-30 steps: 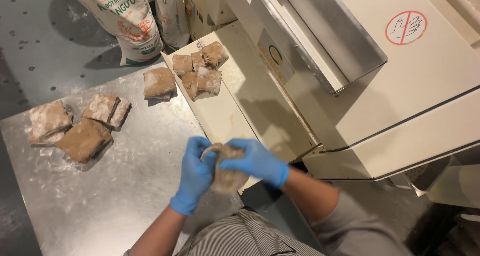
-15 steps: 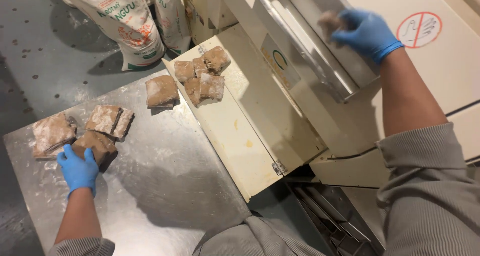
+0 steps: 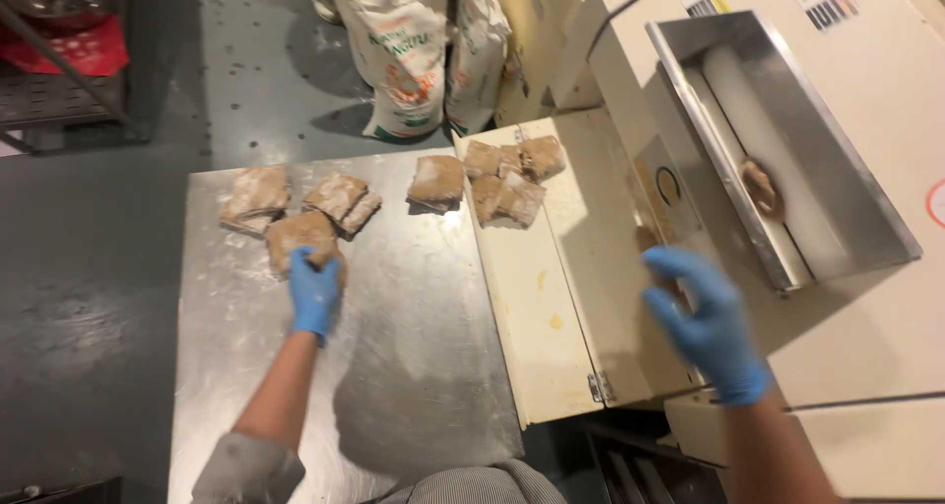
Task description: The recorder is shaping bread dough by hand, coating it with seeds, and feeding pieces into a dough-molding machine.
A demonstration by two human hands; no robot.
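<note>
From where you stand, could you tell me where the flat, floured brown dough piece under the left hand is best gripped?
Take the flat, floured brown dough piece by its near edge, coming from above and the worker's side. It lies flat on the steel table, other pieces crowd its far side, and the blue-gloved left hand already rests on that near edge. The right hand hangs empty.

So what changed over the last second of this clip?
Both hands held one dough piece; it now lies in the machine's hopper. The right hand has let go and pulled back, empty. The left hand has reached out onto another floured dough piece. The other pieces stayed put.
</note>
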